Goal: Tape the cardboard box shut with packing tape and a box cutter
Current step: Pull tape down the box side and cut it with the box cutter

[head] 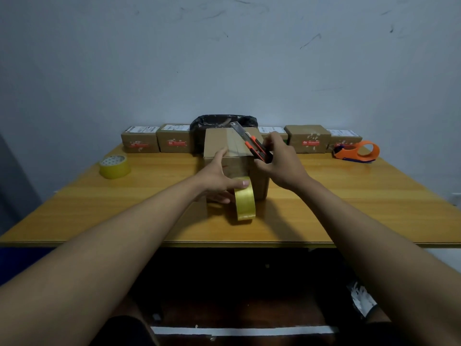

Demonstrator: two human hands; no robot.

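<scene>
I am at the cutting step: the cardboard box [225, 146] sits in the middle of the worktop [349, 196], its flaps down and a strip of tape already running over the top seam and down the near face to the tape roll [245, 202], which hangs against the front of the box, not yet cut free. My left hand [219, 179] lies open across the near top edge of the box, fingers pressing the flap and thumb resting on the roll, gripping nothing tightly. My right hand [279, 162] is closed around the box cutter [254, 144], its blade raised and angled up and away over the box top. As I judge it, the next move calls for bringing the blade down to the stretch of tape between box and roll and slicing across it while my left hand keeps that stretch taut; my left thumb lies close to that line, so I must mind it. Around me are a spare tape roll [115, 166] at the far left, an orange tape dispenser [357, 151] at the far right, a row of 5 or so small parcels [308, 139] along the wall and a black bin bag [219, 123] behind the box, all well apart from the cut.
</scene>
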